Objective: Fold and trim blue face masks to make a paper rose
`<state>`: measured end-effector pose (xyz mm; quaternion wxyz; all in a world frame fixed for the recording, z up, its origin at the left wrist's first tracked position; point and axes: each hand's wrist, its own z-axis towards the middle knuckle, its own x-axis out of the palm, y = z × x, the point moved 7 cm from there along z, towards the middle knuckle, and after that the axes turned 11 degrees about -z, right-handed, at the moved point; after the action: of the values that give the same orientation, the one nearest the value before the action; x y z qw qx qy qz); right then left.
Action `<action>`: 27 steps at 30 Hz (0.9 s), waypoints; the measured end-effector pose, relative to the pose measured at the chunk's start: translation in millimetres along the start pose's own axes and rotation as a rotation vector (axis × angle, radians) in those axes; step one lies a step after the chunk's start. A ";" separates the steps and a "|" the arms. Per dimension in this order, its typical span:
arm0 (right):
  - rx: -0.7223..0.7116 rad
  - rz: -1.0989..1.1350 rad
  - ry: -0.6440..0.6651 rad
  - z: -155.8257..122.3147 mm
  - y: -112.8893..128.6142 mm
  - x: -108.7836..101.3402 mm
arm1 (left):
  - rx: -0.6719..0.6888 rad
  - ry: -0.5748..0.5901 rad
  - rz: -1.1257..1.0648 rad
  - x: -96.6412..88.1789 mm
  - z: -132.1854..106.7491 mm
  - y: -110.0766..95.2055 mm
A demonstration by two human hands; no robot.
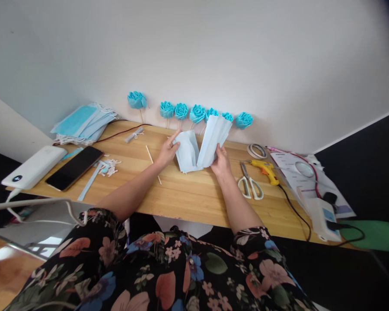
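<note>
Both my hands hold a pale blue, pleated sheet (187,151) that looks like face mask fabric, just above the wooden table. My left hand (167,151) pinches its left edge, thumb and fingers on the material. My right hand (221,160) grips the right part, a folded strip (214,136) that stands up at a slant. Whether the two parts are one piece or separate, I cannot tell. A thin white stick (153,165) lies beside my left wrist. Behind the fabric, several blue rose-like flowers (197,113) on sticks lean against the wall, some partly hidden.
White-handled scissors (250,183), a yellow glue gun (265,170) and tape rolls (256,151) lie to the right, near a power strip (322,219). To the left are stacked face masks (84,122), a phone (74,167), a power bank (35,166) and fabric scraps (108,167).
</note>
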<state>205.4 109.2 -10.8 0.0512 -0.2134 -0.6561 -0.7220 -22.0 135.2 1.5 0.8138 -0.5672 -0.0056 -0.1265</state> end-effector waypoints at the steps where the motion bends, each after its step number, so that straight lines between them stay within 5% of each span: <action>1: 0.011 0.003 0.047 -3.4 0.0 5.0 | -0.017 0.017 0.012 2.6 -1.6 0.2; 7: 0.079 -0.117 0.245 -18.0 -7.4 23.1 | -0.126 0.069 -0.028 11.7 -6.5 9.6; 27: 0.060 -0.215 0.040 -5.9 -22.8 8.1 | -0.169 0.010 -0.175 12.8 -9.6 5.3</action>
<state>188.6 108.3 -29.2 -0.0071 -0.1256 -0.6953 -0.7076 -9.8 125.5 -4.8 0.7489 -0.6306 -0.0404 -0.1997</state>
